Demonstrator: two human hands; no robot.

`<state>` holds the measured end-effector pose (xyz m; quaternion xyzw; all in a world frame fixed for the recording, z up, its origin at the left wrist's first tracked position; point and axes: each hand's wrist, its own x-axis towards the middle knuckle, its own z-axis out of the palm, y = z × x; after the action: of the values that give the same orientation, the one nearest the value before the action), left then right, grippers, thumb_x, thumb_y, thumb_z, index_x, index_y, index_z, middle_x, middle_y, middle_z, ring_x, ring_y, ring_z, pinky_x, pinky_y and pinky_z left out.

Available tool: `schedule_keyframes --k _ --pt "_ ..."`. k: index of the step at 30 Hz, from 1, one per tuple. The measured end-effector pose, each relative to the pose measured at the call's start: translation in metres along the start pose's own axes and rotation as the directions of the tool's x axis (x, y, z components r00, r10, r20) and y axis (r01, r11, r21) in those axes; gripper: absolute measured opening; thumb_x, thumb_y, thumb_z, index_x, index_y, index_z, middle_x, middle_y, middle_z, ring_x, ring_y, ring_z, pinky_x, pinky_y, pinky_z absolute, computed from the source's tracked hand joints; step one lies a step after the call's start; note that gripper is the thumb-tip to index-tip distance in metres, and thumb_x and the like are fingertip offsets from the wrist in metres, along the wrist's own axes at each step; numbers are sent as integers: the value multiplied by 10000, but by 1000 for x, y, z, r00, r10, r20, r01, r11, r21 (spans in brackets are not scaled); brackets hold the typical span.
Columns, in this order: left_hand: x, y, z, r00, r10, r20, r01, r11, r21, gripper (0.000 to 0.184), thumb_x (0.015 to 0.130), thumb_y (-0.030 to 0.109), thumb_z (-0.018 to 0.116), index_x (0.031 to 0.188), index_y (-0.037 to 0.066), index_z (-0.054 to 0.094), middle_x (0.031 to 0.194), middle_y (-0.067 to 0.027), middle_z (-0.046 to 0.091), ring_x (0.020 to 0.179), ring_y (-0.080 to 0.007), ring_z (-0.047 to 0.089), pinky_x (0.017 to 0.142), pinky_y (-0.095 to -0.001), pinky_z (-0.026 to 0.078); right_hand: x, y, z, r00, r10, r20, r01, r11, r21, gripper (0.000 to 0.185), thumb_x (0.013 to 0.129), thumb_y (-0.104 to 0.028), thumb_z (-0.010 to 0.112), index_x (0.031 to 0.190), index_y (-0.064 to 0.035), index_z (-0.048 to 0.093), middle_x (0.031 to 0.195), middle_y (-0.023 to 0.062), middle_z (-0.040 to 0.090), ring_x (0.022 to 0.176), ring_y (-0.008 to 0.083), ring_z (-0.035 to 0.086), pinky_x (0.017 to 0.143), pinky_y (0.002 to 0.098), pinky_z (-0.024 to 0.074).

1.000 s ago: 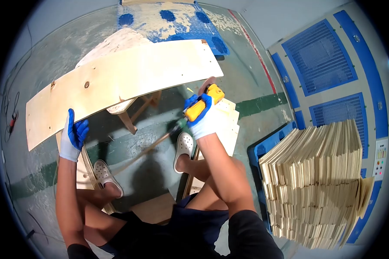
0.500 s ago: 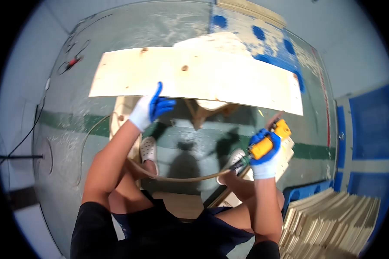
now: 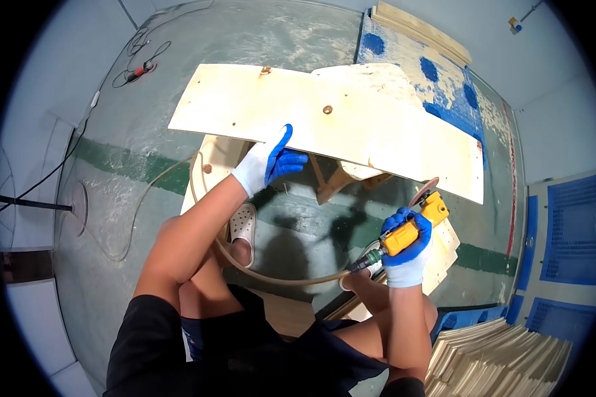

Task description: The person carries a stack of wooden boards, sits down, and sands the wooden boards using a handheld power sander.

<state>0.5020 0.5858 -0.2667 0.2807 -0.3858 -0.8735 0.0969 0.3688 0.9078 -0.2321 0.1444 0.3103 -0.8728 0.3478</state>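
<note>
I have the right hand (image 3: pixel 412 253) wrapped firmly round the yellow sander (image 3: pixel 400 238), its disc (image 3: pixel 424 192) by the near edge of the board (image 3: pixel 384 135). The board lies across the wooden stand (image 3: pixel 361 171), overhanging left and right. My left hand (image 3: pixel 270 163) is half open, thumb over the board's near edge; from here I can't tell whether it pinches.

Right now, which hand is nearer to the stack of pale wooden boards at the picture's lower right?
Right. The right hand, holding a yellow power tool, is above-left of the stack in view. The left hand is farther off, at the near edge of the long wooden plank.
</note>
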Motion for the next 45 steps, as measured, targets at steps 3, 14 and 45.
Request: schedule_keyframes --k 3,14,45 --pt "0 1 0 1000 0 12 -1 1000 6 483 1045 471 595 1302 63 628 1112 -92 711 944 -200 723 824 -346 610 0 6 4 999 -31 -36 29 999 -43 152 902 -166 648 993 -56 598 953 89 636 842 221 623 824 382 559" --pt "3 -3 3 1000 25 -19 -26 999 -27 494 1037 474 608 1310 62 625 1120 -115 712 930 -213 732 790 -337 625 9 13 -4 999 6 35 -4 998 -59 165 881 -134 657 1007 -64 576 918 80 614 838 233 621 803 382 543" --pt "-78 117 -207 673 639 -372 -727 482 -488 398 1039 207 611 1335 -57 584 1271 -234 693 1116 -361 711 1018 -457 589 155 17 120 857 -405 318 386 96 -918 382 838 -285 769 1055 25 722 921 158 742 806 255 719 736 374 560"
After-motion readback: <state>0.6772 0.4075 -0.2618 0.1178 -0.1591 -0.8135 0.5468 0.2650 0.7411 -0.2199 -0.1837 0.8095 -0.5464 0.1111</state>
